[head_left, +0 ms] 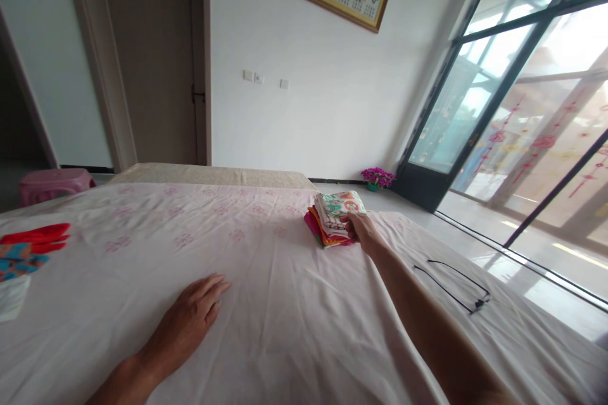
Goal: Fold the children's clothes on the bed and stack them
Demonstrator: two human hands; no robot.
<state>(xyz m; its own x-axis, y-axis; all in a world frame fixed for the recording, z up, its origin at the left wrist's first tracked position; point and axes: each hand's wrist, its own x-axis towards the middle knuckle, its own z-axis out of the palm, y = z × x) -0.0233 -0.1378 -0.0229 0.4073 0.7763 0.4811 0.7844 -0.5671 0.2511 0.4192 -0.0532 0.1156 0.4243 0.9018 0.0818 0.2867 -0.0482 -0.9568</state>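
Note:
A small stack of folded cloths lies towards the far right of the sheet. On top is a white folded cloth (338, 204) with green and orange print; below it orange and magenta folded cloths (317, 226) stick out. My right hand (360, 228) reaches to the stack's near right side, its fingers closed on the edge of the white cloth. The fingertips are partly hidden. My left hand (197, 307) is low over the pale sheet (266, 329), palm down, with its fingers stretched out and nothing in them.
Black-framed glasses (479, 304) lie beside my right forearm. At the left edge are red gloves (45, 237), a blue-and-orange patterned cloth (21, 259) and a white item (14, 297). A pink stool (54, 183), purple flowers (377, 177) and a glass door (456, 101) stand beyond.

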